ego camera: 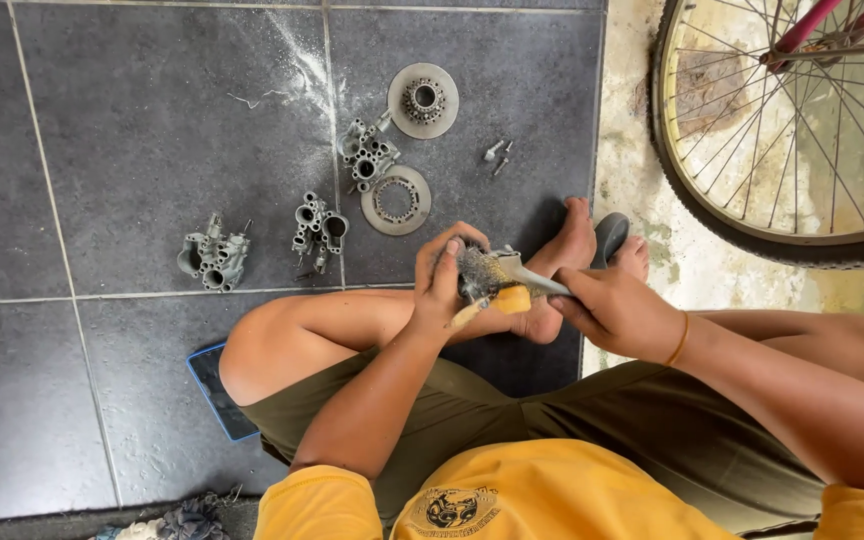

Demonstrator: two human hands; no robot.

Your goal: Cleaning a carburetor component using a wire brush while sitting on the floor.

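Hands meet over our crossed legs as we sit on dark grey floor tiles (132,130), looking straight down. Our left hand (444,285) is closed around a small metal part (479,272), fingers curled over its top. The part looks dull grey and rough, coated in pale dust, and most of its shape is hidden by the grip. Our right hand (617,312) is clamped on the handle of a brush (527,278), whose pale head presses against the part. A small yellow piece (512,299) sits just under the part, touching it; we cannot tell what it is. The part is held above our bare feet, not resting on the tiles.

Beyond the part, on the tiles, lie other grey metal pieces. Just past it is a flat ring plate (395,200), and beyond that a round disc (423,100) with a toothed hub at its centre. Between these two sits a lumpy cast body (368,155) with round ports. Left of the ring plate is a second cast body (318,230), and further left a third (214,258). Two small bolts (498,153) lie right of the disc. Pale filings streak the tiles near the disc.

Far right of the part, a bicycle wheel (792,130) stands on stained concrete. A blue-edged phone (220,395) lies under our left knee.
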